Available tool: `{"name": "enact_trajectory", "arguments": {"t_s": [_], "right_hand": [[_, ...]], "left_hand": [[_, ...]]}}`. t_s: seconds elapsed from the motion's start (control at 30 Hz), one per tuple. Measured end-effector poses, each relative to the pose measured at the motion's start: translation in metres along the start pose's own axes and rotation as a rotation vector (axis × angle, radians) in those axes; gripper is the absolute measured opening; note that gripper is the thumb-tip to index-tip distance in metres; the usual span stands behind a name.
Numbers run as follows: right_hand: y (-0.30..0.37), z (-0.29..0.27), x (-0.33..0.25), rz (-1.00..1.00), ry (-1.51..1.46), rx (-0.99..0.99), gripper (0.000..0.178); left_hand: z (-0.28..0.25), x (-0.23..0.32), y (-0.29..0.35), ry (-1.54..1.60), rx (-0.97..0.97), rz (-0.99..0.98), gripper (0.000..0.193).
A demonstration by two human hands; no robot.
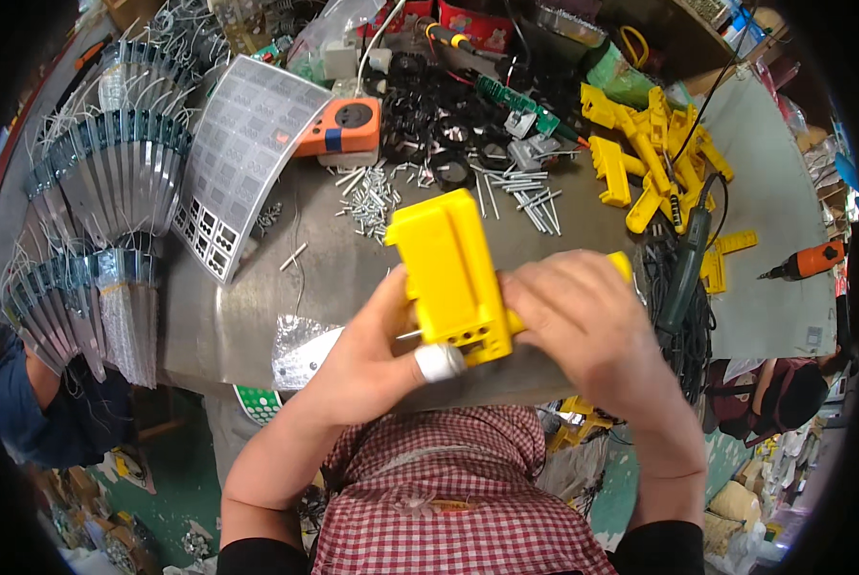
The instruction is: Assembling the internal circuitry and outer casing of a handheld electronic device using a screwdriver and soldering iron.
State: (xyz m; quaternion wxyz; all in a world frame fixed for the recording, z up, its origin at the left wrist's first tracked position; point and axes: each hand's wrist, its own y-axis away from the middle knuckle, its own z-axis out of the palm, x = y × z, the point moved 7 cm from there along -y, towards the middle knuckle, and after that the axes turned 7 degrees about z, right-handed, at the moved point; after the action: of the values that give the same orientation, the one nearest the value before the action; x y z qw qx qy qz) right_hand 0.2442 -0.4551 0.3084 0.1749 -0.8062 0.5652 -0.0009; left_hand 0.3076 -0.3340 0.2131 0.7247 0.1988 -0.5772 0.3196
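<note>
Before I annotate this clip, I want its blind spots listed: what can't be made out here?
All in the head view:
Left hand: most fingertips, hidden behind the yellow housing.
Yellow piece: its middle, covered by the right hand.
Housing's far side: turned away from the camera.
Small metal parts: their count; too tiny and overlapping.
Printed sheet: its finer marks; too small.
</note>
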Motion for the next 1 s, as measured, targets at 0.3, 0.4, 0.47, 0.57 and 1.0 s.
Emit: {"name": "enact_trajectory", "arguments": {"t_s": [0.3, 0.4, 0.47, 0.57, 1.0], "right_hand": [[0.006, 0.023, 0.021, 0.096, 0.235, -0.300, 0.039], [0.002, 0.033, 0.023, 0.055, 0.239, -0.311, 0.035], [0.003, 0.034, 0.026, 0.064, 0.232, -0.322, 0.034], [0.004, 0.037, 0.033, 0.075, 0.187, -0.357, 0.033], [0.077, 0.023, 0.103, 0.501, 0.031, 0.337, 0.045]], "left_hand": [[0.002, -0.023, 0.002, -1.138, -0.174, 0.247, 0.073], [0.000, -0.022, 0.002, -1.129, -0.136, 0.288, 0.074], [0.000, -0.020, 0.001, -1.107, -0.121, 0.314, 0.073], [0.002, -0.020, -0.001, -1.101, -0.113, 0.295, 0.072], [0.007, -0.027, 0.005, -1.342, -0.037, 0.221, 0.067]]}}
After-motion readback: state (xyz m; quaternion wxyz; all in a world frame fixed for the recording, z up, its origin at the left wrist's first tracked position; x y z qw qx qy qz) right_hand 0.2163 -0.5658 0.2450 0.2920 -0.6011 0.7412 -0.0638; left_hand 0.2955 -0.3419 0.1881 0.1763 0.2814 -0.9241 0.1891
